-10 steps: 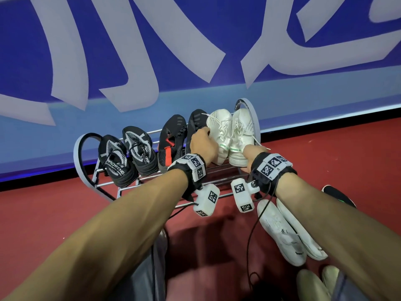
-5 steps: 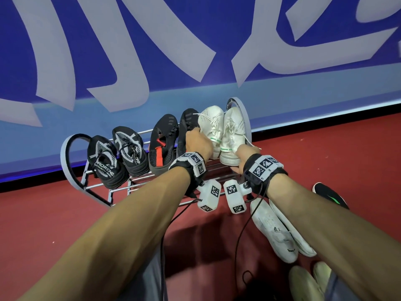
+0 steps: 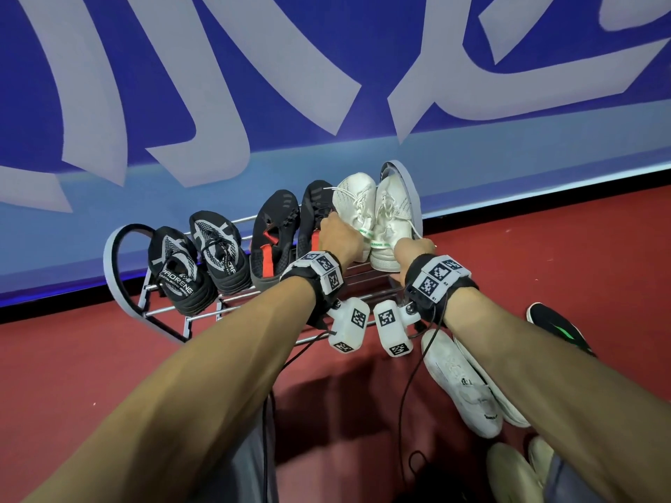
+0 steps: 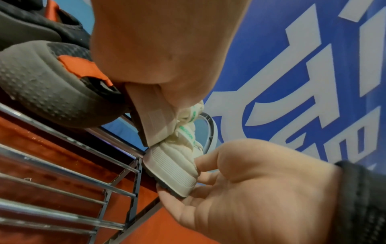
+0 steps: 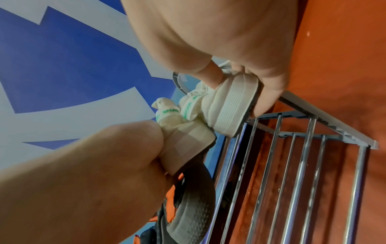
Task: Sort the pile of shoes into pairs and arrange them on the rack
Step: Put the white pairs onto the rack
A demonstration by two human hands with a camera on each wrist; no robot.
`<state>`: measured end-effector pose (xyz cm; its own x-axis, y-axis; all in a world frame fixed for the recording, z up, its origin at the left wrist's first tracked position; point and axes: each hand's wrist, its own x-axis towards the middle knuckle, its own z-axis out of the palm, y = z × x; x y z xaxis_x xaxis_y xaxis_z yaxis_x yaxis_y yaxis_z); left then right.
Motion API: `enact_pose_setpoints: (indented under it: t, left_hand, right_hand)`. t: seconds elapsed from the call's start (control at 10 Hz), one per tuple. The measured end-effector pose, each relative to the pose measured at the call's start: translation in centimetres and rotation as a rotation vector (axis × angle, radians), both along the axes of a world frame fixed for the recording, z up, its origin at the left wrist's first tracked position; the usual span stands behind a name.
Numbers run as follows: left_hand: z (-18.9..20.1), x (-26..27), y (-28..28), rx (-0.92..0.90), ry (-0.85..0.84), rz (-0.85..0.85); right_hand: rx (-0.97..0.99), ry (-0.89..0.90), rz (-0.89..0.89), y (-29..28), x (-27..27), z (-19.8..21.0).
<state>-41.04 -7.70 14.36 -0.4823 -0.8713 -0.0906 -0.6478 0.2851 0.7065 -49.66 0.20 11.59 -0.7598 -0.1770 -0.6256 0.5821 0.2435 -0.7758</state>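
Note:
A metal shoe rack (image 3: 203, 314) stands against the blue wall. On its top tier, from left to right, are a black-and-white patterned pair (image 3: 198, 259), a black pair with red tabs (image 3: 276, 237) and two white sneakers. My left hand (image 3: 337, 234) grips the heel of the left white sneaker (image 3: 354, 201), seen close in the left wrist view (image 4: 155, 123). My right hand (image 3: 415, 246) grips the heel of the right white sneaker (image 3: 394, 219), which sits at the rack's right end (image 5: 227, 109). The two white sneakers lie side by side with toes up.
On the red floor to the right of the rack lie two flat white shoes (image 3: 468, 386) and a black shoe with a green mark (image 3: 559, 328). Pale shoes (image 3: 515, 470) show at the bottom right. Bare chrome bars (image 5: 296, 173) of a lower tier run under my hands.
Both hands keep hold of the white sneakers' heels at the rack's right end. The sneakers have shifted only slightly, and the other pairs have not moved.

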Motion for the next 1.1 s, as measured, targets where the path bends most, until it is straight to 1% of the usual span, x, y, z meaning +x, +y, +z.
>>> enact_pose_setpoints:
  t: [0.1,0.2,0.3,0.4,0.7,0.8,0.9,1.0,1.1]
  left_hand:
    - [0.3,0.3,-0.1,-0.027,-0.081,-0.052]
    - [0.6,0.4,0.0,-0.068,-0.162,-0.088]
    - [1.0,0.5,0.1,-0.089,-0.192,-0.125]
    - [1.4,1.0,-0.1,-0.090,-0.195,-0.145]
    - [1.5,2.2,-0.1,-0.099,-0.190,-0.219]
    - [1.6,2.1,0.0,-0.089,-0.202,-0.238]
    - [1.9,2.1,-0.1,-0.080,-0.193,-0.252]
    - [2.5,2.4,0.5,-0.201,-0.088,-0.257]
    - [3.5,2.9,1.6,-0.425,0.036,-0.328]
  right_hand:
    - [-0.011,-0.039,0.018,0.2,-0.9,-0.6]
    - [0.044,0.089,0.332,2.2,-0.8,0.7]
    - [0.167,0.209,0.502,2.5,-0.6,1.7]
    - [0.190,0.249,0.567,2.5,-0.7,1.8]
    - [0.263,0.304,0.629,2.2,-0.4,1.6]
    - [0.308,0.346,0.678,1.9,-0.4,1.7]
    - [0.410,0.358,0.666,1.5,-0.1,2.2]
    - [0.503,0.421,0.668,1.6,0.1,2.6]
    - [0.668,0.562,0.712,2.7,0.3,3.3]
